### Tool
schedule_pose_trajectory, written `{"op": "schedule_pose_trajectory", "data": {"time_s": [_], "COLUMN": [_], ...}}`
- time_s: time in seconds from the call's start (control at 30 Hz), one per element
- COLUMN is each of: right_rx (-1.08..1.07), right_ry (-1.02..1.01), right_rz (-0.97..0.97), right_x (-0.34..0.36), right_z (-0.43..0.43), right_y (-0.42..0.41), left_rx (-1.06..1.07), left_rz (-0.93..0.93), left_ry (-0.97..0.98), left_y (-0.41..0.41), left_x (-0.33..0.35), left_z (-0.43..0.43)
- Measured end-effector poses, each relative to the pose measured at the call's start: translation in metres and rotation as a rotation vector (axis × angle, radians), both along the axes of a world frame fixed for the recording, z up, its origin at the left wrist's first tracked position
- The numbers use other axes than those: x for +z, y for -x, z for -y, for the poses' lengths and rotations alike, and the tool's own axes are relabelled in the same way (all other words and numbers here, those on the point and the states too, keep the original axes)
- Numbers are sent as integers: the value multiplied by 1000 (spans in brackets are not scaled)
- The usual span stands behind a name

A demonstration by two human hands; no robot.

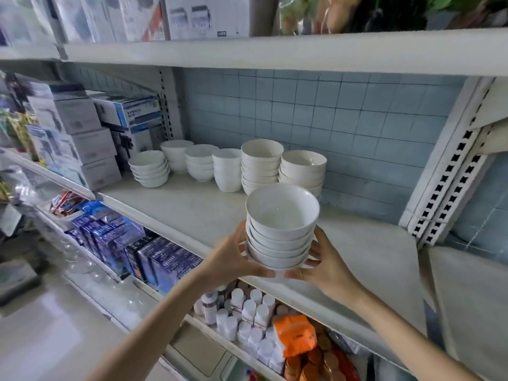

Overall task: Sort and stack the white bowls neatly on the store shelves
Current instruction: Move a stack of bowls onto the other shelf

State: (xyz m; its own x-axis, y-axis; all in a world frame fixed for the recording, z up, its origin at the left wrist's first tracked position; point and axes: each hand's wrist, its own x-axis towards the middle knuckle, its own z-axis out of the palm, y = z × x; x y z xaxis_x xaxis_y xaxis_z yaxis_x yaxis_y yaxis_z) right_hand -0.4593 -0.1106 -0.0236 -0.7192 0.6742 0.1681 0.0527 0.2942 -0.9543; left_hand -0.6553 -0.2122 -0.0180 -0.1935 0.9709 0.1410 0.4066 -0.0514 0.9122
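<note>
**Both hands on the bowls, up at the middle shelf**

Here we are at the shelf (176, 204), and a stack of bowls (280, 232) sits up between two hands. The left hand (233, 257) wraps the left side of the stack, fingers curled round its far side and thumb tucked under the base. The right hand (327, 268) mirrors it on the right, fingers spread against the lower bowls, thumb reaching in underneath to nearly meet the other. A firm two-handed hold, both hands grasping the stack!

The stack hangs over the near part of the shelf, towards the right, its top bowl open to the camera and tipped a little towards it. Just beyond it, along the far side of the shelf against the tiled wall (343, 114), stands a row of bowl stacks (228, 166), six of them side by side, and the held stack overlaps the two on the right.

Cardboard boxes (82, 138) are piled at the left. On the shelf below there are blue boxes (154, 257), white bottles (247, 312) and an orange packet (295, 335)
</note>
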Motion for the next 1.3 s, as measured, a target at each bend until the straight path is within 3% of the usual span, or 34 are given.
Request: {"op": "schedule_pose_trajectory", "data": {"time_s": [0.73,1.3], "right_rx": [90,-145], "right_ry": [-3,40], "right_rz": [5,-73], "right_x": [-2,-20], "right_z": [-68,-42], "right_y": [224,370], "left_rx": [65,-142], "left_rz": [55,55], "left_ry": [-16,42], "left_y": [216,379], "left_x": [-6,-13], "left_z": [-58,-78]}}
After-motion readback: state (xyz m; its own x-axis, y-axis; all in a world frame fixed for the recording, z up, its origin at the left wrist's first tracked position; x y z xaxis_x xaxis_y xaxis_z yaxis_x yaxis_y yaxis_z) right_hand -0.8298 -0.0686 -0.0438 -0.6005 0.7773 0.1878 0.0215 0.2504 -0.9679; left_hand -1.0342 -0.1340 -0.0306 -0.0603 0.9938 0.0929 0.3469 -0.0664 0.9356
